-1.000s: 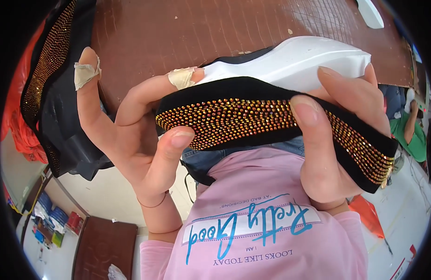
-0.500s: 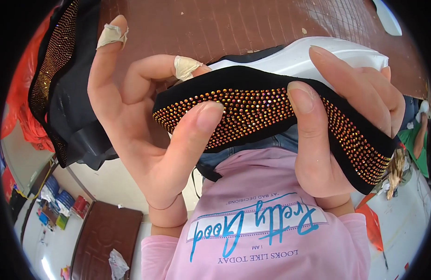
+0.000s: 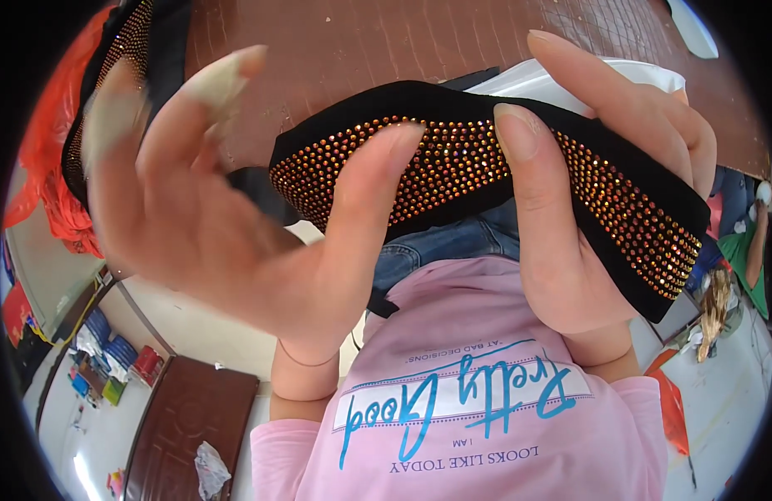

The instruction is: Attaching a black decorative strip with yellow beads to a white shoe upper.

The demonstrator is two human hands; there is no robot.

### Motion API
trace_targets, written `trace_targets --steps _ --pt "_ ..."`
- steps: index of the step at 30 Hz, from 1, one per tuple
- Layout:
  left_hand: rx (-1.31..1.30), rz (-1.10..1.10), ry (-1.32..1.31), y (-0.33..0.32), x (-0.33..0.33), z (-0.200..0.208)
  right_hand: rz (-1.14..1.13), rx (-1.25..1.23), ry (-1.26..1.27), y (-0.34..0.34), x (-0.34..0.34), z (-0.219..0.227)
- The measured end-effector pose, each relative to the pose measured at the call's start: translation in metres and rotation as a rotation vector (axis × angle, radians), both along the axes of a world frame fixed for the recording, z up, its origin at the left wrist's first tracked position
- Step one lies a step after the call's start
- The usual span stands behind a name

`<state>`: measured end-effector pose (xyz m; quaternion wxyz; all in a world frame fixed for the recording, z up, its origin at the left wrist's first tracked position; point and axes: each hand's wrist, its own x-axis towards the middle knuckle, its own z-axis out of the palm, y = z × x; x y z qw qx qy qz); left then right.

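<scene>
A curved black fabric strip (image 3: 453, 163), set with rows of orange-gold rhinestones, is held up in front of me, stones facing me. My right hand (image 3: 561, 209) grips its middle, thumb on the stones and fingers behind. The strip's right end slants downward past that hand. At the left part, the thumb of my left hand (image 3: 236, 217) lies over the stones. The other left fingers are spread away from the strip and blurred by motion. Pale tape wraps some left fingertips.
Behind is a brown table (image 3: 386, 42) with a white object (image 3: 632, 75) near my right fingers. Another rhinestone-studded black strip (image 3: 131, 42) lies at far left beside a red plastic bag (image 3: 52, 184). A brown door panel (image 3: 185, 426) appears at lower left.
My left fingers have come off the back of the strip and swung out to the left, while the thumb stays on the stones. The strip has shifted slightly upward with my right hand.
</scene>
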<state>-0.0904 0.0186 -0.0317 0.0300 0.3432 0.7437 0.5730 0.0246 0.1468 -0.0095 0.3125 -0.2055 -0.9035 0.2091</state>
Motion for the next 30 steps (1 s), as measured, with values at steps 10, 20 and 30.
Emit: trace_targets --steps 10,20,30 --pt "-0.018 -0.124 0.42 -0.019 -0.012 0.021 0.013 -0.135 0.029 -0.001 0.005 0.017" --pt "-0.185 -0.276 0.449 -0.008 -0.014 0.036 0.01 0.0 0.089 0.004 0.0 0.016" --pt "-0.339 -0.415 0.485 0.0 -0.022 0.048 0.008 -0.109 0.078 -0.003 -0.005 0.027"
